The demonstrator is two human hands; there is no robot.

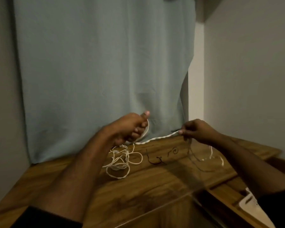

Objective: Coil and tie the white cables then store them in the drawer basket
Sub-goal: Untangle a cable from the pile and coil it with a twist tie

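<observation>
A twisted white cable stretches between my two hands above the wooden table top. My left hand grips a small coil of this cable, loops wrapped round its fingers. My right hand pinches the cable farther along, with a blurred strand hanging down from it to the table. A loose tangle of white cable lies on the table under my left hand. A white basket shows partly at the lower right, inside an open drawer.
A pale blue curtain hangs right behind the table. A wall closes the right side. Dark scribbles mark the table top between the hands. The drawer's wooden front edge runs along the lower right.
</observation>
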